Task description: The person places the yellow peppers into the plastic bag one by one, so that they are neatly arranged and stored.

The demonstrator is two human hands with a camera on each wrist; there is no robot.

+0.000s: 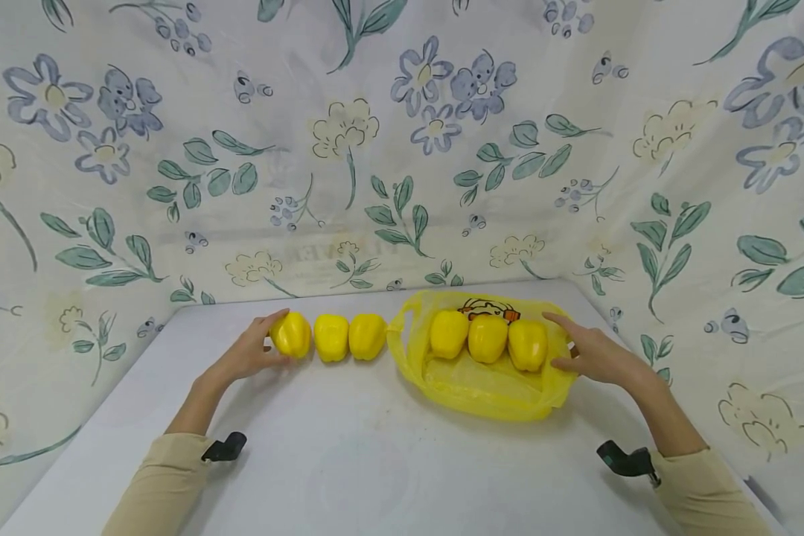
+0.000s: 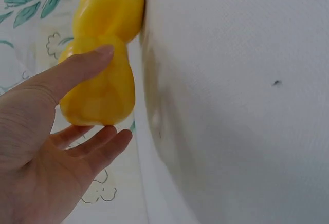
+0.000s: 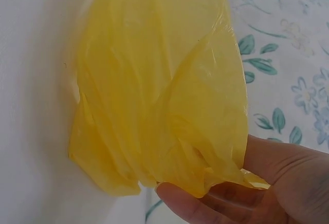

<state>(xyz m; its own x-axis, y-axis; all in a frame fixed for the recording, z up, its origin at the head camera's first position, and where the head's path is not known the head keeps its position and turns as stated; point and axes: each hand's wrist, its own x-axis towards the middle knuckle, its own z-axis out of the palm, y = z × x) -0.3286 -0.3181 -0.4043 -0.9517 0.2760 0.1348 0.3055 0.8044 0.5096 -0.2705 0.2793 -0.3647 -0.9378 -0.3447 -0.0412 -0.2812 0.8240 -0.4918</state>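
At the left of the table, my left hand (image 1: pixel 251 351) holds the leftmost yellow bell pepper (image 1: pixel 293 335). Its thumb lies across the pepper in the left wrist view, while the other fingers are by its lower end. Two more yellow peppers (image 1: pixel 331 337) stand in a row to the right of it. A thin yellow plastic bag (image 1: pixel 472 394) is spread beyond them, with three yellow peppers (image 1: pixel 488 339) in its opening. My right hand (image 1: pixel 599 353) grips the bag's right edge, beside the rightmost pepper. Folds of bag partly hide its fingers in the right wrist view.
Under everything is a white table (image 1: pixel 348 461). A cloth printed with flowers and leaves (image 1: pixel 348 186) hangs behind it and along the sides. Black wrist mounts (image 1: pixel 626 459) stick out at both sleeves. The bag carries a dark and orange print near its far edge.
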